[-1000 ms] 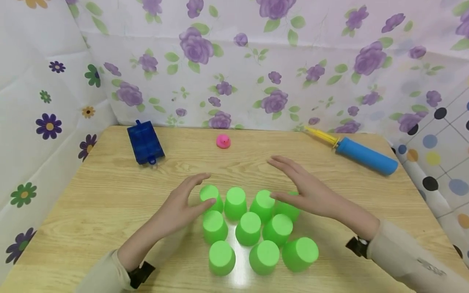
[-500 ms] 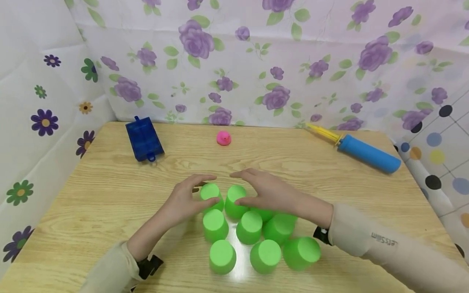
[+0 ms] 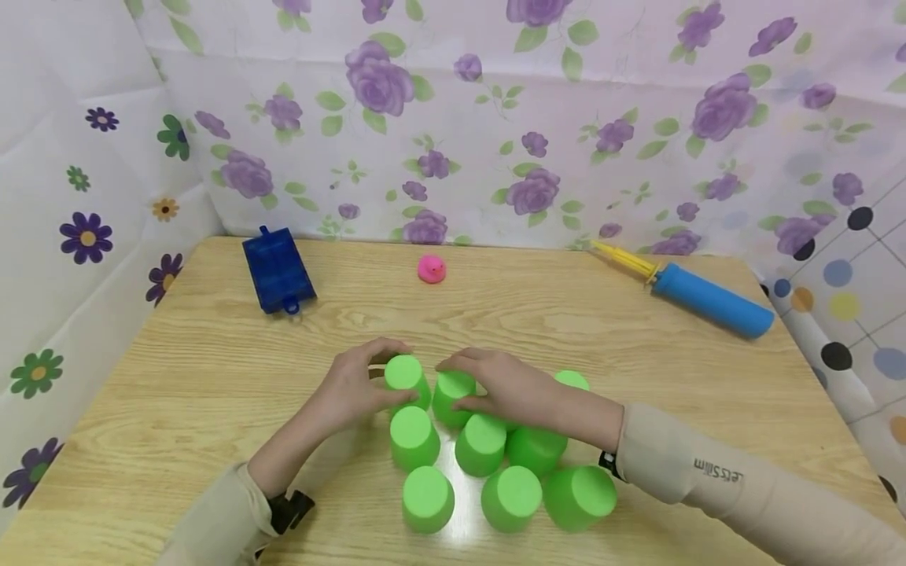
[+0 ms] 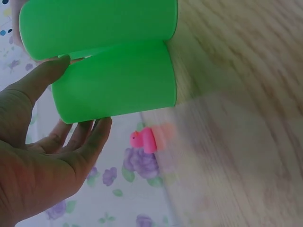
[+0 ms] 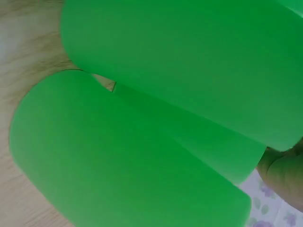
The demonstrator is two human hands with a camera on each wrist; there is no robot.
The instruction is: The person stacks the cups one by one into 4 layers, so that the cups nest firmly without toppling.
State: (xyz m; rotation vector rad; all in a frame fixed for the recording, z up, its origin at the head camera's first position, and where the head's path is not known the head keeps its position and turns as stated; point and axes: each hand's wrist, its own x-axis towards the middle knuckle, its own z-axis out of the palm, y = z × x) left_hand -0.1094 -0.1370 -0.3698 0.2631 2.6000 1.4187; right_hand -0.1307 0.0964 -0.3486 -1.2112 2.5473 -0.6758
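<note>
Several green plastic cups stand upside down in loose rows on the wooden table. My left hand [image 3: 354,381] holds the back-left cup [image 3: 403,373], thumb in front and fingers behind. In the left wrist view that cup [image 4: 116,87] lies between thumb and fingertips. One cup to the right, my right hand [image 3: 513,387] grips the second cup [image 3: 451,399] of the back row from above, its thumb on the near side and fingers curled over the far side. Its forearm hides part of the cups behind it. Big green cup walls [image 5: 128,156] fill the right wrist view.
A pink toy duck [image 3: 432,269] sits near the back edge of the table [image 3: 354,306]. At back left lies a dark blue plastic box-like piece [image 3: 279,271]; at back right, a blue hand pump [image 3: 711,300] with a yellow nozzle. Flowered sheets hang behind and at the left.
My right hand has swung left from the right-hand cups and come down onto the second back cup. The left hand has closed in around the back-left cup.
</note>
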